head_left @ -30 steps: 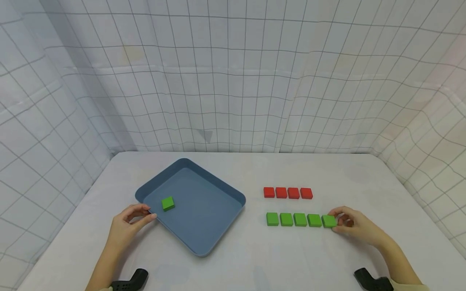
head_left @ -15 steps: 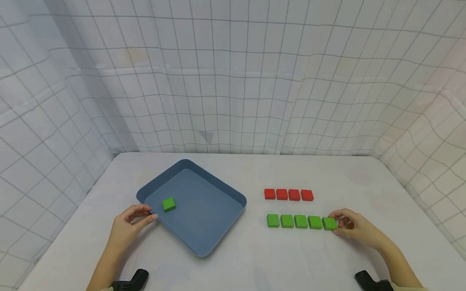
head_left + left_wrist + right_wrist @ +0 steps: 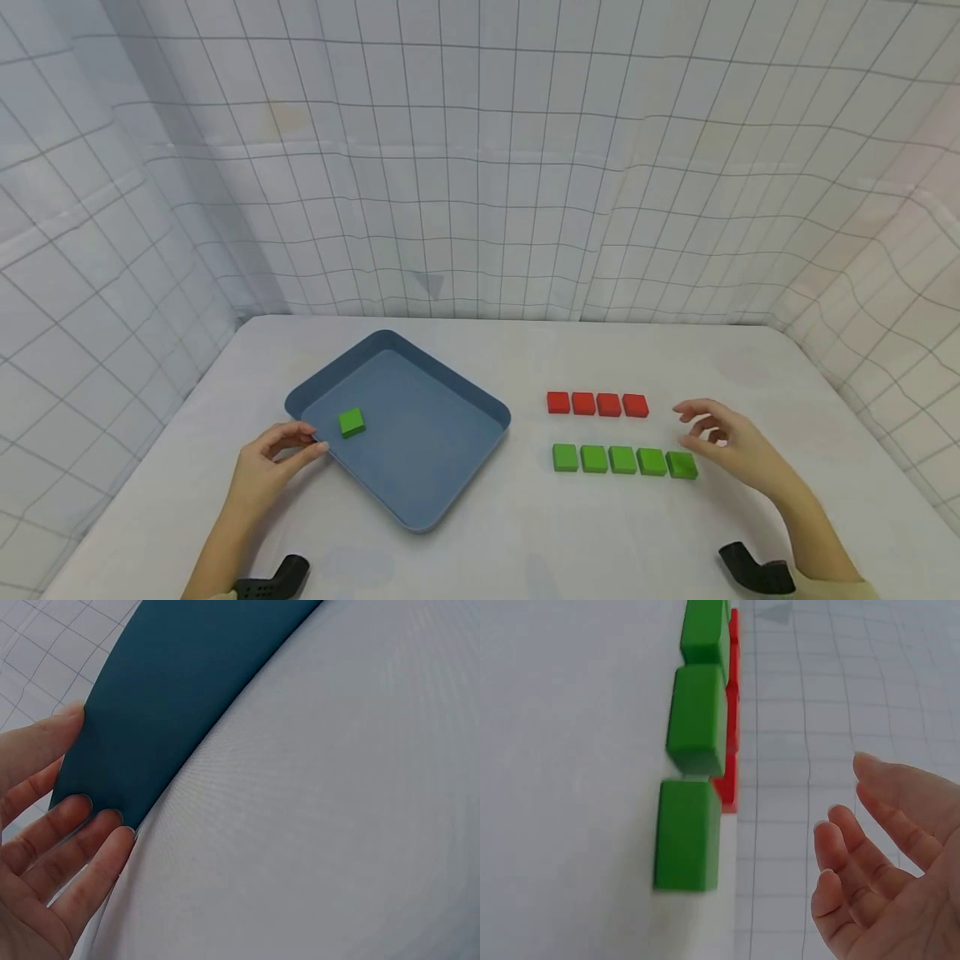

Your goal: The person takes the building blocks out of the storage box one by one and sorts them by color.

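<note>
My left hand (image 3: pixel 258 475) holds the near-left rim of a blue-grey tray (image 3: pixel 420 483), thumb and forefinger at its edge. The left wrist view shows the other fingers of this hand (image 3: pixel 67 862) against the tray's outer wall (image 3: pixel 172 690). One green block (image 3: pixel 351 422) lies inside the tray, near that hand. To the right, my right hand (image 3: pixel 738 446) hovers holding nothing, fingers loosely bent, just above and right of the end green block (image 3: pixel 682 465). That block (image 3: pixel 686 836) sits at the near end of a row of several green blocks in the right wrist view.
Behind the green row runs a shorter row of several red blocks (image 3: pixel 596 404). White cloth covers the table (image 3: pixel 540 533). White curtains with a grid pattern (image 3: pixel 525 208) enclose the back and both sides.
My right hand has let go of the end green block and lifted up and away from it. That block now rests in line with the row. The left hand keeps its place on the tray.
</note>
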Action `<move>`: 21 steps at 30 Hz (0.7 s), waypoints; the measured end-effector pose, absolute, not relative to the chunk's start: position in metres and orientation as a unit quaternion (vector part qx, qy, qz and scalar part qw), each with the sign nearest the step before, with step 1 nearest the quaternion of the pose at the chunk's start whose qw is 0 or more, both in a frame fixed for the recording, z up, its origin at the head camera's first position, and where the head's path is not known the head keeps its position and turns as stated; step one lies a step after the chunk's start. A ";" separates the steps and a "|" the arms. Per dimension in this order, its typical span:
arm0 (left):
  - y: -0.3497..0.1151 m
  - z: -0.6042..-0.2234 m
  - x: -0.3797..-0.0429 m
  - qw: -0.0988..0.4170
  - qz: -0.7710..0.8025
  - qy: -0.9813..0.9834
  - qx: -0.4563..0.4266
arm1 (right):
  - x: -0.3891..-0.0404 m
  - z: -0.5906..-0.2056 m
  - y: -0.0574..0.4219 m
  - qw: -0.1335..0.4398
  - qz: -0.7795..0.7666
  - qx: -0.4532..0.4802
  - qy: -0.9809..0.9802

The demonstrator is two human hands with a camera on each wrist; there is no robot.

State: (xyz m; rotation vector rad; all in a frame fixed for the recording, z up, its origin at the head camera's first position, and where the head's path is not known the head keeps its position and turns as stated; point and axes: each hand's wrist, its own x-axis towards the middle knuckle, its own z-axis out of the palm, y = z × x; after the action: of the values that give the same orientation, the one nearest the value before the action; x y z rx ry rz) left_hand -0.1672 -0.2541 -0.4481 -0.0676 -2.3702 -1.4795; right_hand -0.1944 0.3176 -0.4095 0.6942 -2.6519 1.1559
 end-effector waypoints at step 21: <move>-0.254 -0.446 -0.167 0.170 -0.508 -0.844 -0.020 | -0.235 -0.384 0.172 -0.009 0.465 0.333 -0.820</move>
State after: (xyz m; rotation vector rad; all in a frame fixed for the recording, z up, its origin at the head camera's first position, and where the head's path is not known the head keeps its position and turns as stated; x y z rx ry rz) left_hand -0.1672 -0.2538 -0.4465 -0.0579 -2.3992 -1.4437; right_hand -0.2353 0.1717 -0.3839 1.0526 -2.5912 1.4682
